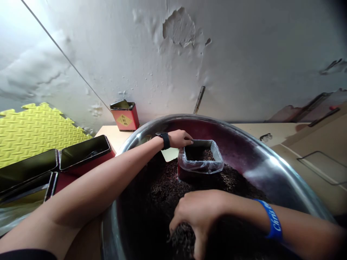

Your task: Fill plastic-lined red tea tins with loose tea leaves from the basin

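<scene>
A large round metal basin (282,173) holds a heap of dark loose tea leaves (168,189). On the heap stands a rectangular tea tin (191,176), lined with a clear plastic bag (217,153) folded over its rim; some leaves show inside. My left hand (181,138), wearing a dark watch, grips the tin's far left rim. Nearer to me, my right hand (199,207) is dug into the heap with curled fingers around a clump of leaves. A pale flat card-like piece (170,154) lies under my left wrist, beside the tin.
Several open dark-lined tins (85,153) stand left of the basin. A red tin (126,119) with a yellow diamond label is at the wall. Eyeglasses (266,137) lie at the right, and a yellow foam mat (40,133) leans at the left.
</scene>
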A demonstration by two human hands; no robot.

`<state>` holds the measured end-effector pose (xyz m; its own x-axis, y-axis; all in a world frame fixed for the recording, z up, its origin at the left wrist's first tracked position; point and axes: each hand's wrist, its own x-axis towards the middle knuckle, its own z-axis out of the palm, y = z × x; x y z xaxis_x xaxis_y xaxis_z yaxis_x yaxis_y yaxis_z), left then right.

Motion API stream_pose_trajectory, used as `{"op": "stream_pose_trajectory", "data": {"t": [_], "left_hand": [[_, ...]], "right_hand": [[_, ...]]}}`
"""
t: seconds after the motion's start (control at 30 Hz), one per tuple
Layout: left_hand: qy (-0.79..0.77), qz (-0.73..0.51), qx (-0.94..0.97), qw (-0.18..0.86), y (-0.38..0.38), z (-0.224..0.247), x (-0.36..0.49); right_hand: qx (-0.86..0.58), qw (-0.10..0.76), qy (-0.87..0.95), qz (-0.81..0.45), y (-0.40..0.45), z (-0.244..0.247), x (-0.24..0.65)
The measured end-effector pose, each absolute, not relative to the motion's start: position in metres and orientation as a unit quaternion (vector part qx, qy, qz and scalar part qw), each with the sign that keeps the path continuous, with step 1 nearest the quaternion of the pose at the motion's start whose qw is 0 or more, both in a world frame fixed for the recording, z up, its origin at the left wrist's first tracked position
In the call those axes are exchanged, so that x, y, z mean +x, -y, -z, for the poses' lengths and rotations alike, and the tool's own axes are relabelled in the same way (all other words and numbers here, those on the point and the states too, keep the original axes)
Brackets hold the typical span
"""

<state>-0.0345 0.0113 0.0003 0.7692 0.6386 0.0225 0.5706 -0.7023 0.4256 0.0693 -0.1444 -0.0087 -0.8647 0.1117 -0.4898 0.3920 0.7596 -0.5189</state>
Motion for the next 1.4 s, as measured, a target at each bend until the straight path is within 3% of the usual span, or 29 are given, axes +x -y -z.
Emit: {"op": "stream_pose_trajectory", "data": {"t": [0.33, 0.5, 0.6, 0.77, 0.93, 1.07, 1.3, 1.4], "left_hand": [[-0.357, -0.073, 0.884, 0.295, -0.019, -0.001, -0.031], [-0.362, -0.053, 0.861, 0.354, -0.023, 0.002, -0.028], [-0.372, -0.031, 0.861, 0.346, -0.022, -0.001, -0.027], [-0.374, 0.008, 0.875, 0.309, -0.010, -0.013, -0.028], [-0.384, 0.044, 0.879, 0.278, -0.002, -0.027, -0.031], [-0.368, 0.025, 0.918, 0.144, 0.005, -0.051, -0.040], [-0.454, 0.071, 0.884, -0.086, 0.073, -0.109, -0.099], [-0.528, 0.111, 0.839, -0.073, 0.107, -0.118, -0.160]], "right_hand": [[0.287, -0.019, -0.879, 0.380, 0.110, -0.066, 0.117], [0.448, -0.164, -0.854, 0.209, 0.077, -0.059, 0.140], [0.468, -0.148, -0.866, 0.091, 0.067, -0.046, 0.144], [0.438, -0.146, -0.886, 0.045, 0.075, -0.044, 0.146], [0.499, -0.070, -0.862, -0.058, 0.078, -0.036, 0.146], [0.517, -0.065, -0.845, -0.116, 0.079, -0.027, 0.140], [0.481, -0.108, -0.865, -0.094, 0.086, -0.021, 0.139], [0.474, -0.115, -0.870, -0.073, 0.085, -0.021, 0.140]]}}
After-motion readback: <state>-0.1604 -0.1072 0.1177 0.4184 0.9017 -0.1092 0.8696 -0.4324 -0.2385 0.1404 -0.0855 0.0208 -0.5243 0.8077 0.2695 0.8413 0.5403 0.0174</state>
